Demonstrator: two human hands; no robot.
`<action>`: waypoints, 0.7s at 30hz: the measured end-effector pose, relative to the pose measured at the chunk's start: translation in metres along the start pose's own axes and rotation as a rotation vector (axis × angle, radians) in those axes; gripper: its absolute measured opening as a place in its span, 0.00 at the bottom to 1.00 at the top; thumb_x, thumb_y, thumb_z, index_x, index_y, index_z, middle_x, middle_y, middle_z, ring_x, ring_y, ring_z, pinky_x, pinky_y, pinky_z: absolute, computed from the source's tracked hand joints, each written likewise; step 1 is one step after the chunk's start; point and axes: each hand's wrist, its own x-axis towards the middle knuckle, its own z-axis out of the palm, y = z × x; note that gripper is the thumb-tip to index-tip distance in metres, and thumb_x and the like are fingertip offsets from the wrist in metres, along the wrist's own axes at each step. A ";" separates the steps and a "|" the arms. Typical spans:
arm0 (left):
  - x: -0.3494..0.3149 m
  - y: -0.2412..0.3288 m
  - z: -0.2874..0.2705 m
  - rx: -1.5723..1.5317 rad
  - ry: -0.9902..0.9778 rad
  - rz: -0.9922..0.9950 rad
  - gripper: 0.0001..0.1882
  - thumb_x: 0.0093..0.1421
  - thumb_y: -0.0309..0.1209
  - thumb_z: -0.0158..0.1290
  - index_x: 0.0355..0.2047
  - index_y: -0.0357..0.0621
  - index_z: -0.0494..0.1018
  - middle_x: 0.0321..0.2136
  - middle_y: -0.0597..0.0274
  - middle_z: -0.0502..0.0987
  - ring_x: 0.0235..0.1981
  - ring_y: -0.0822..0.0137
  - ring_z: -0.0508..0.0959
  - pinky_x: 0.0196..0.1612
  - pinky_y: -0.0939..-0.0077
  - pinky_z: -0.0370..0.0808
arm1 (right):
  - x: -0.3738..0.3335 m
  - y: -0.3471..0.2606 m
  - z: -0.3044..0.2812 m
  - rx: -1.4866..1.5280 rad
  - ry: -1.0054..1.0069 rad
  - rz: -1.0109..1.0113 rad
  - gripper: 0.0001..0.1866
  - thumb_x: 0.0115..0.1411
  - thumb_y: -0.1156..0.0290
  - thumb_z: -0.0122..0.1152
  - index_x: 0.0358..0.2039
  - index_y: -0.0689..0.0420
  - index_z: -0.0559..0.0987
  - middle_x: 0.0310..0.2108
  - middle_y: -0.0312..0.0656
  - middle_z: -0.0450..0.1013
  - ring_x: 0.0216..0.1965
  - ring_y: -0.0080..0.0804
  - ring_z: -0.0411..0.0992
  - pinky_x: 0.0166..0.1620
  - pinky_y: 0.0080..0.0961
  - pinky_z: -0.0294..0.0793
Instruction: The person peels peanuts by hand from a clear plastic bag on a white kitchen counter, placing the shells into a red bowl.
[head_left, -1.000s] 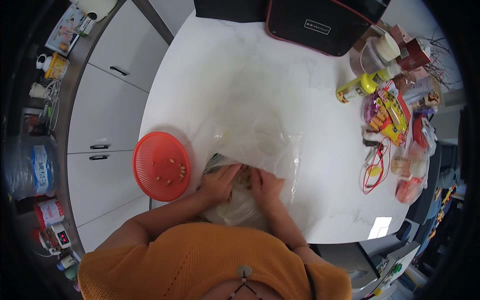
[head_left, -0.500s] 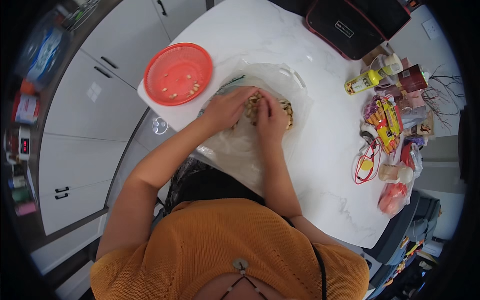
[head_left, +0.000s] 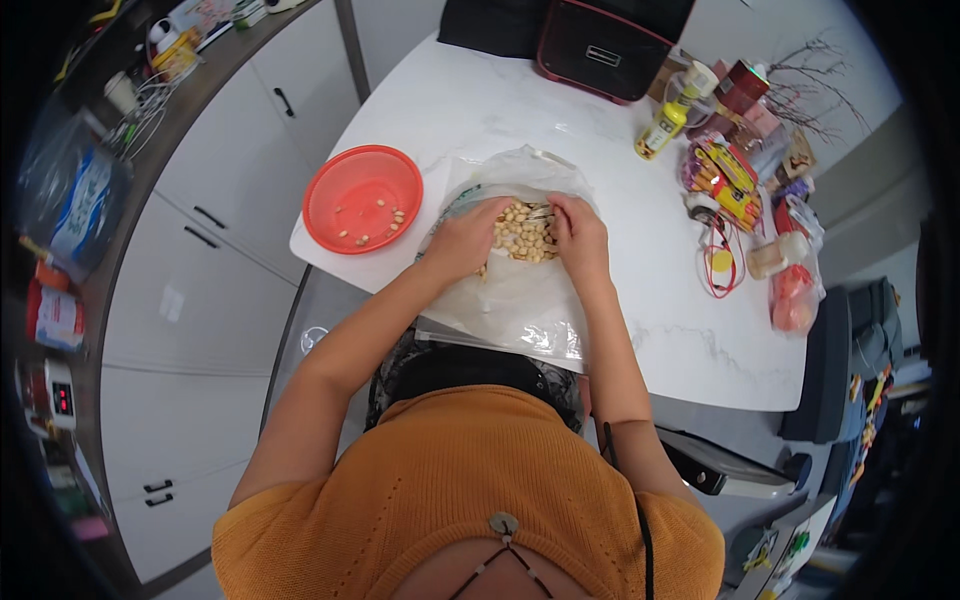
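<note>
A clear plastic bag point(head_left: 500, 305) lies at the table's near edge, its mouth spread open. Inside is a heap of small, rounded, pale tan nuts point(head_left: 525, 238); their exact kind is hard to make out. My left hand point(head_left: 468, 240) is closed at the bag's left rim, fingers curled over the plastic. On the opposite side my right hand point(head_left: 582, 238) pinches the rim, with the nuts showing between both hands. To the left stands a red plastic basket point(head_left: 345, 232) with several of the pale nuts scattered on its bottom.
The white marbled table point(head_left: 660, 310) holds a black appliance with red trim point(head_left: 600, 50) at the back. Along its right side are a yellow bottle point(head_left: 662, 128), snack packets point(head_left: 725, 180), a red cord point(head_left: 738, 262) and a bag of reddish fruit point(head_left: 793, 300). White cabinets point(head_left: 200, 290) stand left.
My hands have moved apart, the right one going rightward, so the heap of nuts now shows between them. The whole view has shifted and turned slightly.
</note>
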 end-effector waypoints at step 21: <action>-0.046 0.035 -0.010 -0.203 -0.220 0.151 0.25 0.54 0.17 0.43 0.54 0.40 0.60 0.49 0.48 0.68 0.46 0.52 0.72 0.46 0.69 0.72 | -0.077 -0.054 -0.037 -0.365 -0.212 0.051 0.12 0.57 0.76 0.48 0.43 0.59 0.70 0.35 0.51 0.72 0.32 0.49 0.72 0.33 0.37 0.72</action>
